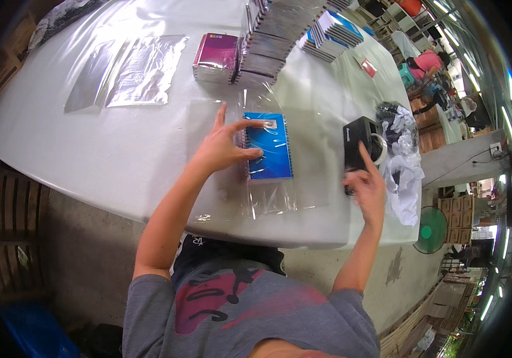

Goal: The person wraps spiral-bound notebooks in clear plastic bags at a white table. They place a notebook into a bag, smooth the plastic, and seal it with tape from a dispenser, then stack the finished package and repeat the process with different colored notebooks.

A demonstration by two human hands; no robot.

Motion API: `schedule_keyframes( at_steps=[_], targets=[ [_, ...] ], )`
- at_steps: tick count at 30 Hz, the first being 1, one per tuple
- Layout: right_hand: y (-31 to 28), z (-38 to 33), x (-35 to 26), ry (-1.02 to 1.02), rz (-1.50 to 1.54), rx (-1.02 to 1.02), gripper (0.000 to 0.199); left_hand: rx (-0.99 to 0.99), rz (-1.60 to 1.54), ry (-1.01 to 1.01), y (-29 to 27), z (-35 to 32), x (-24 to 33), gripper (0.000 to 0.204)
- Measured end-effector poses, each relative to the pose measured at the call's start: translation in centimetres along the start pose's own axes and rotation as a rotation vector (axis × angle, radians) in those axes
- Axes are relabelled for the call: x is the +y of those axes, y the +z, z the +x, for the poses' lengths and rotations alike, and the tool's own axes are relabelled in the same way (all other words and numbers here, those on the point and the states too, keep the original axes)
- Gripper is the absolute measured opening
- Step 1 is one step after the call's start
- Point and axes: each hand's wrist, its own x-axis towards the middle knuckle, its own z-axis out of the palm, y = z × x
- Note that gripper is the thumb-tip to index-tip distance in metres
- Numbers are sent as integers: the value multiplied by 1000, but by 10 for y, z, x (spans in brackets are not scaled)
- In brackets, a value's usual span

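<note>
1. The left hand [223, 149] lies flat and spread on the blue spiral notebook [269, 146], fingers released rather than clenched, pressing its spiral edge without gripping it.
2. The blue spiral notebook sits inside a clear plastic sleeve [271, 200] near the middle of the white desk [88, 149], close to the person's edge; the sleeve's open end sticks out toward the person.
3. The right hand [366, 185] rests at the black tape dispenser [360, 146], fingers loosely curled and touching its near end; I cannot tell whether it pinches any tape.
4. Just right of the dispenser lies a crumpled heap of plastic bags [404, 161].
5. Farther back on the desk stand a magenta notebook stack [215, 56], a long row of wrapped notebooks [274, 42] and flat clear sleeves [127, 71].
</note>
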Motion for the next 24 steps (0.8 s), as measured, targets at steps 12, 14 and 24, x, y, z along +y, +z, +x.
schedule_keyframes(
  at_steps=[12,14,24],
  targets=[
    [143,110,-49,-102,-289,-779,96,-1,-5,44,7,4,-7,64],
    [147,112,-50,-110,-404,-754,98,-14,4,33,7,6,-8,65],
    [133,89,-49,-173,-671,-435,112,33,107,85,9,3,-15,69]
  ],
)
